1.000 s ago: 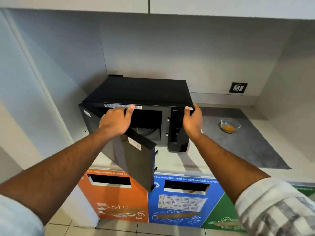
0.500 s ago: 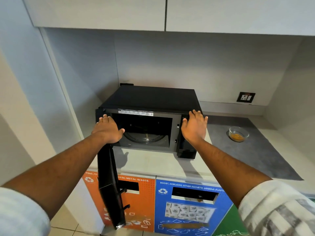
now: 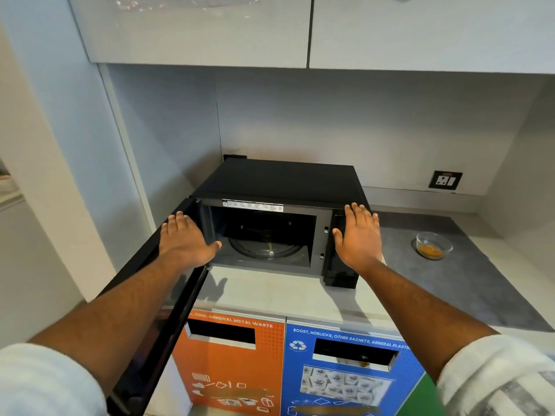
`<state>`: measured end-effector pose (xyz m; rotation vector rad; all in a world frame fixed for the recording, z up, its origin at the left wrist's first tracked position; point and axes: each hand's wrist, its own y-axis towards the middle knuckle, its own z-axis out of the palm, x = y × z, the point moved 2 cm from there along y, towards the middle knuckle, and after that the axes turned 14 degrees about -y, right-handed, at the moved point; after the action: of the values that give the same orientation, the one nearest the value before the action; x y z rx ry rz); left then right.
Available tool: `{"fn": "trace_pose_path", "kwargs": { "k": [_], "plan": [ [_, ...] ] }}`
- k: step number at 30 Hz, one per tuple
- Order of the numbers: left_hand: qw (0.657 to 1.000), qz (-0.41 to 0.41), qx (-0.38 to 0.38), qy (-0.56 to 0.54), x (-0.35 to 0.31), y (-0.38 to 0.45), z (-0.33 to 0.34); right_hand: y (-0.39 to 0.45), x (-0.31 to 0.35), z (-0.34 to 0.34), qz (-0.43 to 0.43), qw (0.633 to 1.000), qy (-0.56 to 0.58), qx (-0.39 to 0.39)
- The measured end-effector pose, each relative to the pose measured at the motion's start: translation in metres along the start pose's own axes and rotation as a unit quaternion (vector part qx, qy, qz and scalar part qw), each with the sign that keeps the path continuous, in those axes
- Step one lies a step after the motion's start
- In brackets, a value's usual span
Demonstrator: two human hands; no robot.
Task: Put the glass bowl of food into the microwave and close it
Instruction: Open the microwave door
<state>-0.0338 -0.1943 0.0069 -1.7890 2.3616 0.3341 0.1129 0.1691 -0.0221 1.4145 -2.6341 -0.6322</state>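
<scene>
A black microwave [image 3: 279, 178] stands on the counter with its door [image 3: 168, 298] swung wide open to the left. Its cavity holds only the glass turntable [image 3: 264, 247]. My left hand [image 3: 184, 241] rests flat on the top edge of the open door, fingers spread. My right hand [image 3: 359, 235] lies flat against the microwave's control panel, fingers apart, holding nothing. The small glass bowl [image 3: 434, 245] with orange food sits on a dark grey mat [image 3: 468, 283] on the counter, well right of the microwave and clear of both hands.
Upper cabinets [image 3: 309, 28] hang above the counter. A wall socket [image 3: 445, 180] is at the back right. Below the counter edge stand an orange waste bin [image 3: 234, 367] and a blue recycling bin [image 3: 348, 373]. A wall closes the left side.
The microwave door has swung from half open to fully open at the left, my left hand following it. My right hand slid from the top corner onto the front panel.
</scene>
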Motion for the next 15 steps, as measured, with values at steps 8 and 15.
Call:
{"fn": "trace_pose_path", "kwargs": {
  "k": [8, 15],
  "plan": [
    [0.996, 0.074, -0.043, 0.025, 0.028, -0.005, 0.003, -0.003, 0.007, -0.003, 0.015, 1.000, -0.013, 0.004],
    [0.993, 0.088, -0.053, 0.051, 0.030, -0.005, 0.005, -0.007, 0.007, -0.012, 0.001, 1.000, -0.023, 0.013]
  ]
}}
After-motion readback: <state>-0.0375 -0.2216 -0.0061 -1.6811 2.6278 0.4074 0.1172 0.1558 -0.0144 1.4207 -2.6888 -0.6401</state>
